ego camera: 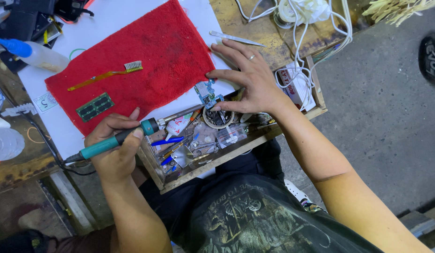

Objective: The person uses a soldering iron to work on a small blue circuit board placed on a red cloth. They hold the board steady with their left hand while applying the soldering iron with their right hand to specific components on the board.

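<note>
A: Left hand (115, 149) is wrapped around the teal soldering iron (115, 139), fingers closed on the handle, index finger along the top near the collar. The metal barrel points right, toward the small blue circuit board (206, 92).

B: Where's the board sitting?

A: At the lower right edge of the red towel (142, 58), just above the open wooden drawer (206, 140). Right hand (248, 79) lies over it with fingers spread, holding nothing; thumb and forefinger press down beside the board to pin it.

B: Tip on a pad yet?

A: Can't tell. The tip end is lost in the drawer clutter near the roll of tape (218, 117). It looks short of the board.

B: Then I'd brace the left wrist on the drawer rim before touching down. The long grip gives a shaky tip.

A: Agreed. I'd also keep the right fingertips clear of the barrel's path; they sit close to the board.

B: Anything else nearby?

A: A toothbrush (107, 73) and a green memory module (95, 106) lie on the towel, well apart from the board. Metal tweezers (236, 38) lie beyond the right fingers.

B: The towel edge is the risk, since a hot barrel could scorch it.
</note>
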